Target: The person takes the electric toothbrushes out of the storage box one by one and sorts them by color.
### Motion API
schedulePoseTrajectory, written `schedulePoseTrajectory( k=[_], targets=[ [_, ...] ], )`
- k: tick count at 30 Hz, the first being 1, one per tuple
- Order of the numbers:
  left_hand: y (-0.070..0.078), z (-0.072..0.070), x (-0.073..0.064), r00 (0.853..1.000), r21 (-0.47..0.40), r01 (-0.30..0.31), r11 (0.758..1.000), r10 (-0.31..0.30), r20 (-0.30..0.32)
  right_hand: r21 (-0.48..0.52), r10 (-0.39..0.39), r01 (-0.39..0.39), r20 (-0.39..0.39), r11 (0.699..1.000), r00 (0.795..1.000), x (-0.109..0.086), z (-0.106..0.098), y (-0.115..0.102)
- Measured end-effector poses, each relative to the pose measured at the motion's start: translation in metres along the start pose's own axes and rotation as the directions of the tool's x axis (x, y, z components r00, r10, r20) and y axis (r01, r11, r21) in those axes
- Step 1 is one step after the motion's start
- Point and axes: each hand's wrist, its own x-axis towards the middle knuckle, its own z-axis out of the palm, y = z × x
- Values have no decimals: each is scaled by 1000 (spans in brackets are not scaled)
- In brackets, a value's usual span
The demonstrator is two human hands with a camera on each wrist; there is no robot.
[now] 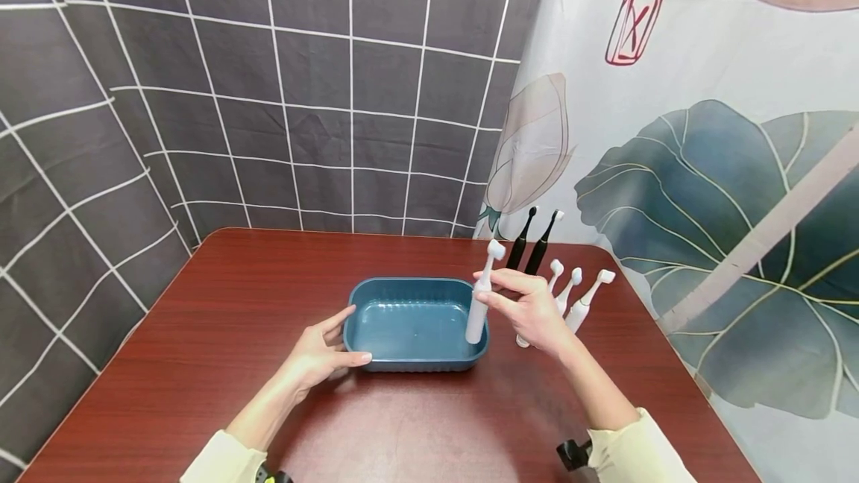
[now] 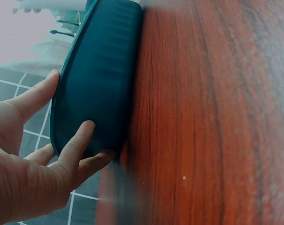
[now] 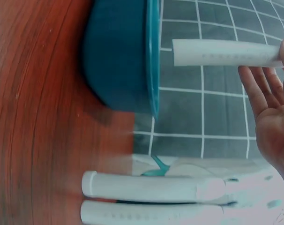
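A blue plastic basin [image 1: 416, 326] sits on the table, its inside bare in the head view. My left hand [image 1: 314, 358] holds the basin's left end, thumb at the front rim and fingers along the side. In the left wrist view, fingertips [image 2: 88, 125] press the outer wall. Pinched upright between the thumb and fingers of my right hand [image 1: 537, 313] is a white electric toothbrush [image 1: 477, 313], brush head up. Its handle overlaps the basin's right end in the head view; the right wrist view shows the handle's bottom [image 3: 179, 52] above the rim.
Several white electric toothbrushes [image 1: 579, 314] stand on the table right of the basin, partly behind my right hand. Two black toothbrushes [image 1: 537, 253] stand farther back. A grey gridded curtain [image 1: 302, 125] hangs behind the red-brown table [image 1: 268, 267], a leaf-patterned one [image 1: 738, 229] to the right.
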Motion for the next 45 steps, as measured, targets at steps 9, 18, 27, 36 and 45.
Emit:
schedulePoseTrajectory(
  k=[9,18,27,36,45],
  targets=[
    [0,1,0,1000,13,4,1000,-4,1,-56,59,-66,-119,996,991,-24,-35,17],
    [0,0,0,1000,28,-1,1000,1,-13,-97,89,-115,-240,989,967,-47,-71,27],
    [-1,0,1,1000,22,3,1000,-3,-19,-133,141,-196,-341,972,930,-78,-110,28],
    [-2,0,1,1000,16,1,1000,-1,-10,-201,233,-359,-467,912,853,-109,-142,42],
    [-2,0,1,1000,19,1,1000,0,-10,-176,277,-401,-481,899,832,-118,-146,73]
  ],
)
